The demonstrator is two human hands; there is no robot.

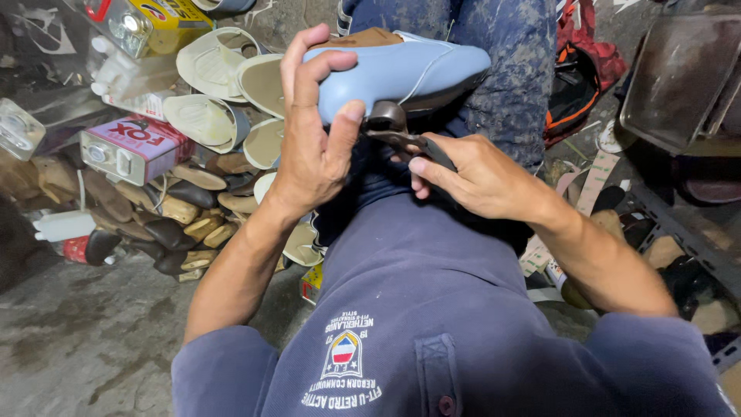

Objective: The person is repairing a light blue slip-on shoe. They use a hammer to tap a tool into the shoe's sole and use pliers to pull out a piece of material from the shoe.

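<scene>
Concrete floor (85, 340), soles (208, 116) and cans (135, 147) piled left. Left hand (312, 143) wrapped around blue shoe (401, 69) over lap. Right hand (471, 174) closed on pliers (397, 131), touching shoe underside.

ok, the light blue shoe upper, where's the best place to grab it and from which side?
Probably the rounded end of the light blue shoe upper, from the left, where the left hand wraps it. That leaves the underside free for the pincers in the right hand.

Red-pink rectangular tin (133, 147) at left, yellow tin (154, 22) above, perhaps glue
</scene>
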